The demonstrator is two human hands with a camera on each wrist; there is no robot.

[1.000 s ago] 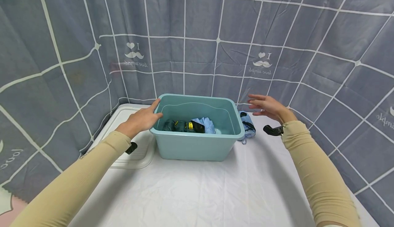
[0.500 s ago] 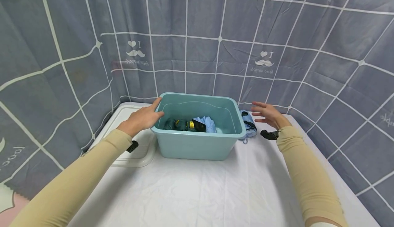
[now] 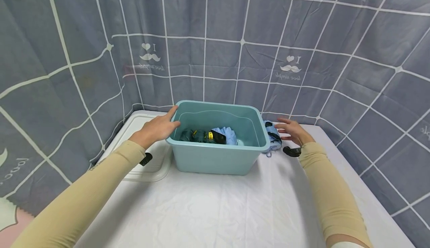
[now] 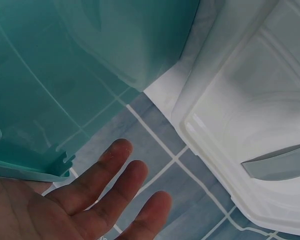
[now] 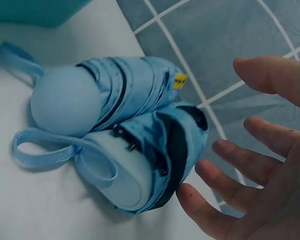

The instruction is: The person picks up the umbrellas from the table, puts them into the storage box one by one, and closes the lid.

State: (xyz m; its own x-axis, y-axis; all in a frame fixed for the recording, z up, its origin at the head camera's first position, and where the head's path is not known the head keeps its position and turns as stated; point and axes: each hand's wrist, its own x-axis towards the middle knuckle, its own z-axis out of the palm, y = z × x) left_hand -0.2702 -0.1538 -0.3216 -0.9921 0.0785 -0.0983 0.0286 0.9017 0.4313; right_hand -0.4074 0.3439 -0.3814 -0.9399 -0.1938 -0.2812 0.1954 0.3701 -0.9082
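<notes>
A teal plastic tub stands on the white table. My left hand rests at its left rim, the index finger lying along the rim and the thumb reaching over it. In the left wrist view, three extended fingers hang free of the tub's outer wall. Right of the tub lie two folded light blue umbrellas, one with a yellow tag, the other nearer my palm. My right hand is spread beside them, holding nothing, one fingertip right at the nearer umbrella's edge.
Inside the tub are a dark green bundle with a yellow label near it and a light blue folded cloth bundle. A white lid lies left of the tub. Grey grid-patterned curtains enclose the table's back and sides.
My right hand has come down towards the blue umbrellas beside the tub. The left hand stays at the tub's left rim, and the head view has shifted slightly.
</notes>
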